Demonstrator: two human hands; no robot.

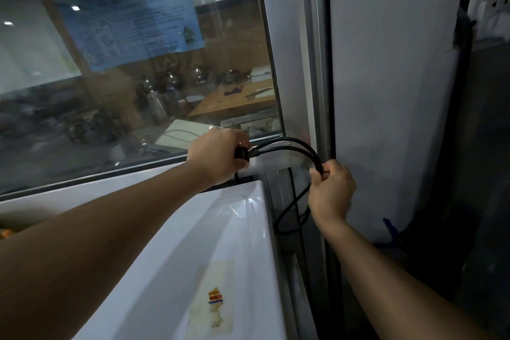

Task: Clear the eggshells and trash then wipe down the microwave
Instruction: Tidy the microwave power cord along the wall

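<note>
Both hands up at the back right corner of the microwave (193, 243), its white top filling the lower middle of the head view. No eggshells, trash or cloth in sight here; the work in hand looks like managing the power cord before the wipe-down.

Left hand (218, 154) curled round the black plug (242, 152), knuckles toward the window (138, 63), just above the microwave's rear edge. Whether the plug is seated in a socket or free, cannot tell; the hand hides it.

Right hand (331, 188) pinches the doubled black cord (300, 146) between thumb and curled fingers, beside the metal window frame (317, 91). From there the cord arcs back to the plug, and a loose loop hangs below in the gap between the microwave's right side and the frame.

How to do it well, as a judgement:
- Keep the grip on the plug body, never haul on the cord
- Gather the slack in even loops with the right hand so nothing snags in the narrow gap
- Lift the hanging loop clear of the microwave's rear corner before moving anything
- Lay the bundle off the top surface, so the top, with its worn sticker (215, 301) near the front edge, can be wiped

A wall outlet (488, 16) sits upper right, well apart from both hands
</note>
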